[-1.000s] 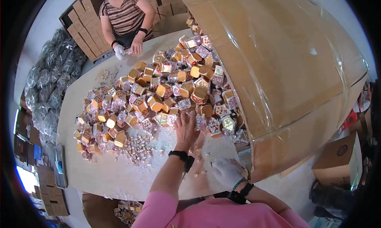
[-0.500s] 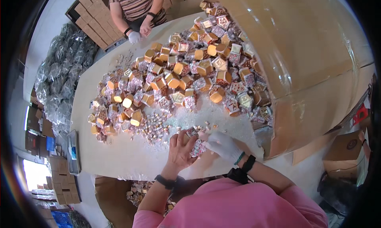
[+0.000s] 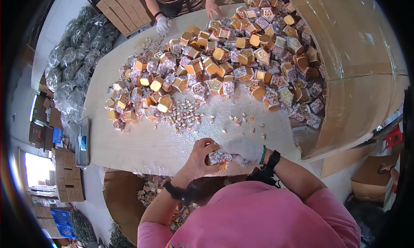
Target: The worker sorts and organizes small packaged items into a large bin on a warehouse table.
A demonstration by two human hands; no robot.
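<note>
My bare left hand (image 3: 197, 161) is closed round a small house-shaped ornament (image 3: 219, 156) at the near edge of the table. Multicoloured sprinkle-like bits cover the ornament, and a brown side shows by my fingers. My right hand (image 3: 246, 149), in a pale glove, presses its bent fingers against the ornament's right side; its fingertips are partly hidden. Beyond my hands, small pale and reddish pieces (image 3: 184, 115) lie loose on the table. Further back spreads a big heap of similar house ornaments (image 3: 211, 66), many with golden-brown bases turned up.
A large cardboard sheet (image 3: 366, 101) borders the table (image 3: 108, 148) on the right. Below the near edge, an open carton (image 3: 123, 196) holds more ornaments. A metal tray (image 3: 83, 140) is at the left. Across the table stands a person in a striped top (image 3: 177, 0).
My view has shifted, and the ornament in my hands is turned differently, nearer the table edge. The gloved hand has closed in on it. The other person's hands have moved apart.
</note>
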